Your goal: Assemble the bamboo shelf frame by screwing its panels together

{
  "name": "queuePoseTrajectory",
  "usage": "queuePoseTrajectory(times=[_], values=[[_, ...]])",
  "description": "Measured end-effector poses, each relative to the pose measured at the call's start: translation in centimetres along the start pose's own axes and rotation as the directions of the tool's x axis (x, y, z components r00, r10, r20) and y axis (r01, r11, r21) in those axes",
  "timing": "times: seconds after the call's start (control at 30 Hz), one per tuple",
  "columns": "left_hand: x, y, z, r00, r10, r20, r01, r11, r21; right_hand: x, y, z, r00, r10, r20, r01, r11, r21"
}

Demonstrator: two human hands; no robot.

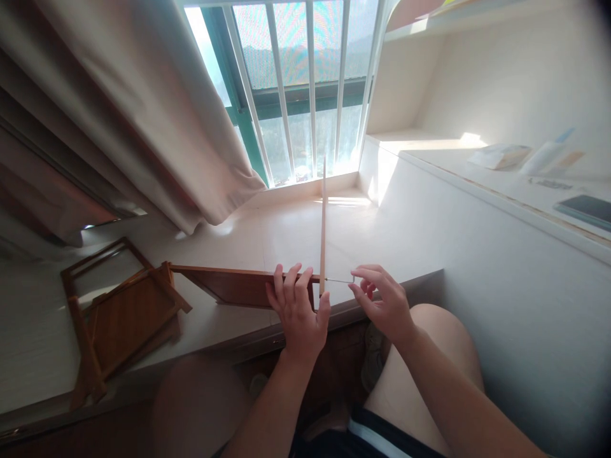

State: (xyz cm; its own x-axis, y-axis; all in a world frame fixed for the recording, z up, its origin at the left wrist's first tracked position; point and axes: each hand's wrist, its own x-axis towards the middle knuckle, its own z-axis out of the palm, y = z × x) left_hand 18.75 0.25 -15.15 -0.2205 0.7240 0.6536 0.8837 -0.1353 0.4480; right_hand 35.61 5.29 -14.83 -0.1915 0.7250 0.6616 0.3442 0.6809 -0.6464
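Note:
My left hand (298, 312) grips the right end of a brown wooden panel (229, 286) that stands on edge on the white window ledge (267, 235), where it meets a thin upright wooden board (323, 222). My right hand (382, 299) pinches a small metal hex key (340, 280) whose tip goes into the side of the upright board near its bottom. Both hands are close together at the ledge's front edge.
More brown wooden frame parts (119, 312) lie on the ledge at the left. A beige curtain (157, 114) hangs over the barred window (305, 83). To the right a white desk top (515, 178) carries a phone (585, 210), a tube and papers. My bare knees are below.

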Motion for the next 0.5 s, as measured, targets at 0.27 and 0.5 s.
queuePoseTrajectory(times=[0.27, 0.5], values=[[0.0, -0.05, 0.07, 1.0, 0.002, -0.01, -0.002, 1.0, -0.005, 0.27, 0.22, 0.02, 0.999, -0.035, -0.031, 0.034, 0.998, -0.049], [0.0, -0.08, 0.05, 1.0, 0.004, -0.012, -0.004, 1.0, -0.012, 0.33, 0.68, 0.39, 0.998, -0.009, -0.069, 0.009, 1.0, -0.009]])
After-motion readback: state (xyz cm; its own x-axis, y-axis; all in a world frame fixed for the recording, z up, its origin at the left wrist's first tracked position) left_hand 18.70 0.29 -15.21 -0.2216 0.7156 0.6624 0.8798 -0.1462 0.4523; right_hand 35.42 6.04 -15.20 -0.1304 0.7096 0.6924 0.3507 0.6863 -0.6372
